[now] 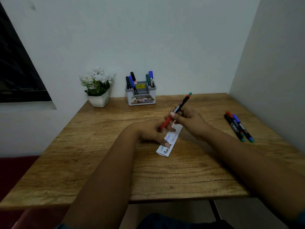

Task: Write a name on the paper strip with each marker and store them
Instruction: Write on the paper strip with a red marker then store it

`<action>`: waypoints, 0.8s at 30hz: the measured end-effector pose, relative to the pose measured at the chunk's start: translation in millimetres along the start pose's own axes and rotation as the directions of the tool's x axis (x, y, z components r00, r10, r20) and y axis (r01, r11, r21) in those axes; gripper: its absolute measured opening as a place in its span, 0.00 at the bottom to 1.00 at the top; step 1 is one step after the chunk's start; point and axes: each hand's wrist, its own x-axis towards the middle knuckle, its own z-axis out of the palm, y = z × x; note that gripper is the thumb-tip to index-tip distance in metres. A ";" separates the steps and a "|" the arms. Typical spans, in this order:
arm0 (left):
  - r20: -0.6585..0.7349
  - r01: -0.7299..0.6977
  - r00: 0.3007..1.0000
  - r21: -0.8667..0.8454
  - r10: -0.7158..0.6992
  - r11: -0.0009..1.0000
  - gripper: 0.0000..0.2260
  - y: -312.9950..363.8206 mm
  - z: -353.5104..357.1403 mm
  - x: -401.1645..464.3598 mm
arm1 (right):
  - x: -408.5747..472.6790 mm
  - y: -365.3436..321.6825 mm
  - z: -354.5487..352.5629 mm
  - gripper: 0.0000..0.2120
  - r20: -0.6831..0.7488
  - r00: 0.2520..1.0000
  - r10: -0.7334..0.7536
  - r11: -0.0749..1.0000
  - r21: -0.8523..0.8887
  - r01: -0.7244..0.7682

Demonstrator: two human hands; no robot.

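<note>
1. Both hands were on one red-capped marker [175, 113] held over the middle of the wooden table [115, 171]; the left hand [153, 133] pinched the red cap end down low, the right hand [189, 119] wrapped the dark barrel higher up; looked to me like uncapping or recapping, couldn't tell which.
2. The paper strip [170, 142] lay flat on the table right under the hands, with a few names already on it in black and blue; a left fingertip seemed to rest on it, which probably kept it from sliding.
3. My take on doing this bit well: pull or push the cap straight along the barrel, no twisting sideways; keep the tip off the strip until the cap's sorted; keep that finger pinning the paper.
4. Other stuff: a grey pen holder [141, 95] against the back wall, already holding several markers in its left and right compartments; a white flower pot [99, 96] just left of it.
5. Three loose markers [238, 127] lay together near the right edge, well apart from the strip; guessing those weren't stored yet.
6. Nothing really blocked the way to the holder; only snag was reaching over the strip without dragging it.
</note>
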 end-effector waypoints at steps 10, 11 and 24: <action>-0.033 -0.068 0.997 0.012 0.068 0.998 0.26 -15.3 -7.6 -0.7 | 84.8 -25.2 1.0 0.14 -0.258 0.944 -0.205 0.835 -0.550 0.031; -0.033 -0.064 0.997 0.039 0.066 0.997 0.26 -16.7 -8.4 -0.3 | 95.9 -27.0 2.4 0.14 -0.321 0.923 -0.211 0.883 -0.467 0.040; 0.034 0.047 0.998 0.228 -0.056 0.973 0.26 -34.2 -24.0 6.2 | 228.5 -32.5 30.5 0.11 -0.169 0.894 -0.414 0.700 -0.687 0.195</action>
